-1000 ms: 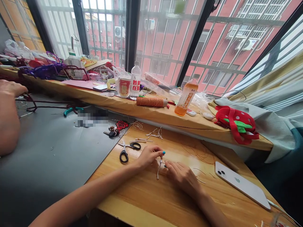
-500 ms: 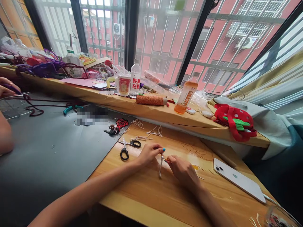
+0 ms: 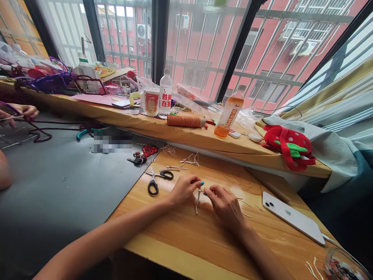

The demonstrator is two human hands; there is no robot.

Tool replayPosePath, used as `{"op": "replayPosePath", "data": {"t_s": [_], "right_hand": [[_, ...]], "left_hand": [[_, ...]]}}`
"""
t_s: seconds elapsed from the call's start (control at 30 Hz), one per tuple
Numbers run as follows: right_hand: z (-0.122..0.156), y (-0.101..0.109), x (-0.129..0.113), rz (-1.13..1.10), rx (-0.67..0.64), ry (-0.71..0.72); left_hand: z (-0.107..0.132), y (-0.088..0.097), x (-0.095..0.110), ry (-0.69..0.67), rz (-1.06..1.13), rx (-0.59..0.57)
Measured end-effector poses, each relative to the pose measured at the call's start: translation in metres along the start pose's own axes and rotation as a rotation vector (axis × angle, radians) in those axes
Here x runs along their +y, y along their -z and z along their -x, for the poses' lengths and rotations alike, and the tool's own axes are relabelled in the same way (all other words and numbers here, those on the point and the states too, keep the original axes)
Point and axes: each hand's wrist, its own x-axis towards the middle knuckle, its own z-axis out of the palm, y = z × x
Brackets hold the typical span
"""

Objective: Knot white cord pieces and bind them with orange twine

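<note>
My left hand (image 3: 186, 188) pinches the top of a short white cord piece (image 3: 197, 202) between thumb and finger. The cord has a small knotted part near the fingertips, and its tail hangs down over the wooden table. Close on the right, my right hand (image 3: 225, 204) is closed around a thin yellow tool (image 3: 239, 199); its rear end shows past the knuckles and its front reaches the knot. The tool's exact kind is too small to tell. Black-handled scissors (image 3: 153, 186) lie open to the left of my left hand.
White cord pieces (image 3: 190, 159) lie behind my hands. A white phone (image 3: 293, 217) and a glass jar (image 3: 344, 266) are at right. On the ledge stand an orange thread spool (image 3: 185, 121) and a tea bottle (image 3: 230, 112). Another person's hand (image 3: 23, 111) works dark yarn at left.
My right hand has turned slightly, and the yellow tool's rear end now shows as a thin edge. My left hand keeps its pinch. The other person's hand has moved further into view.
</note>
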Motion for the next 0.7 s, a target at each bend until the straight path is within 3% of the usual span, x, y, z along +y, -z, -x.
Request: {"op": "replayPosePath", "data": {"t_s": [0.33, 0.57, 0.7], "right_hand": [[0.0066, -0.0042, 0.0015, -0.068, -0.012, 0.036], [0.005, 0.0014, 0.002, 0.013, -0.007, 0.149], [0.0017, 0.002, 0.0025, 0.038, -0.001, 0.139]], "left_hand": [[-0.0004, -0.0008, -0.0015, -0.038, -0.057, 0.031], [0.0008, -0.002, 0.0006, -0.087, -0.151, 0.048], [0.0026, -0.0018, 0.0027, -0.127, -0.178, 0.048]]}}
